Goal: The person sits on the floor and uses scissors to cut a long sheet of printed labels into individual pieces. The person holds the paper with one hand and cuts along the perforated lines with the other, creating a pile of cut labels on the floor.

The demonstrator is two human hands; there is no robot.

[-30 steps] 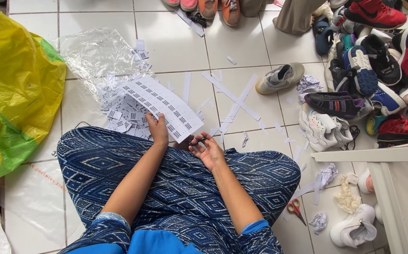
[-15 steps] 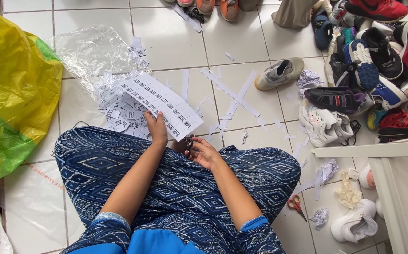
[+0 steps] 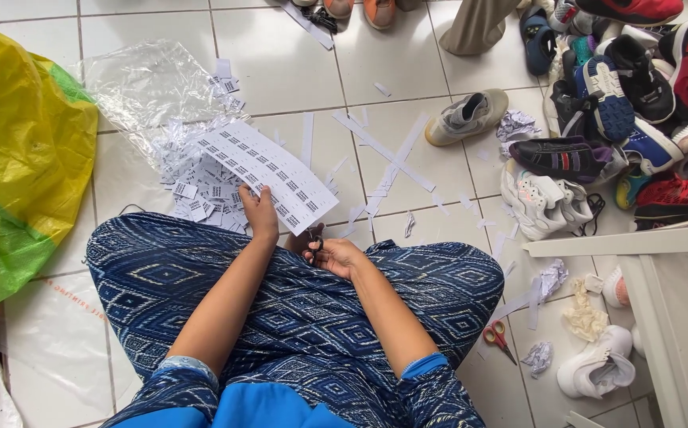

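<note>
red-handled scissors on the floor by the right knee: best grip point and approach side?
Take the red-handled scissors by the red loops, coming straight down from above. They lie flat on the tile, handles toward the patterned trousers and blades pointing away toward the crumpled paper, so the loops are the thicker, safer part. The right hand is nearest, though it seems to hold another dark tool.

White tiled floor (image 3: 280,63) in daylight, with a white cabinet (image 3: 677,317) at the right edge.
</note>
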